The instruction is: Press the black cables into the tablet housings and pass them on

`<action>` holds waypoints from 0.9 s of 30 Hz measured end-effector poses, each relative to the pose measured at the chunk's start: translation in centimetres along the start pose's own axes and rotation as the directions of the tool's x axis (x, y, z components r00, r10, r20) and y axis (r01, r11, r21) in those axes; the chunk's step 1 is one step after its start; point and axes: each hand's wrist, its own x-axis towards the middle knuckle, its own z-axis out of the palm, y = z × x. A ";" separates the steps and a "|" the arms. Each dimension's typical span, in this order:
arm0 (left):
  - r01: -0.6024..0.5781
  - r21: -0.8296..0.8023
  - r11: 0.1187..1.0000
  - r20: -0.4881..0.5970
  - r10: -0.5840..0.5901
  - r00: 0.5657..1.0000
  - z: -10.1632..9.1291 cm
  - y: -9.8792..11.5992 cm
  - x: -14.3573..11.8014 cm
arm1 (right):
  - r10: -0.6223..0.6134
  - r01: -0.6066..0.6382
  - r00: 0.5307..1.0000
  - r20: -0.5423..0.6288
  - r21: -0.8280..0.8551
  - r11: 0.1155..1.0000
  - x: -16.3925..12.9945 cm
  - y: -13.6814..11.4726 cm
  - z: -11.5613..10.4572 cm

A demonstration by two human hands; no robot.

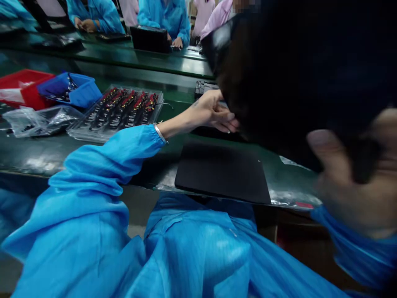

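Up close on the right side of the view, a big dark panel fills most of the picture, lifted and tilted over the green workbench. Both hands are on it. Left hand sits at its lower left edge, fingers curled loosely and pinching the edge between thumb and fingertips. Right hand is super blurry and near the camera, thumb pressed flat on the panel's face, the other fingers seem wrapped round the bottom edge, but can't really tell how tight.

Just under the panel a black mat lies flat at the bench's near edge. Left of the outstretched blue sleeve there's a clear tray packed with rows of small red-and-black parts. Further left a crumpled plastic bag, a blue bin, and a red bin beside it. Other people in blue coats sit along the far side.
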 end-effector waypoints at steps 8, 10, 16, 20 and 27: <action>0.032 0.361 0.932 -0.010 -0.030 0.999 -4.2 -5.2 -2.3 | -0.523 0.602 0.748 0.409 -0.083 0.794 -5.3 -1.1 3.3; 0.109 0.450 0.886 -0.120 -0.061 0.991 -5.6 -5.5 -5.2 | -0.503 0.604 0.736 0.453 -0.106 0.790 -6.5 -0.7 3.2; 0.289 0.838 0.463 -0.262 -0.124 0.957 -5.8 -5.4 -11.8 | -0.421 0.544 0.742 0.523 -0.101 0.833 -9.3 -0.8 3.7; 0.399 0.831 0.388 -0.336 -0.223 0.915 -3.5 -5.7 -13.2 | -0.392 0.487 0.734 0.554 -0.027 0.873 -10.8 -0.6 4.9; 0.602 0.221 0.767 -0.341 -0.518 0.785 0.0 -1.7 -12.2 | -0.431 0.480 0.801 0.416 -0.013 0.877 -11.6 0.6 5.7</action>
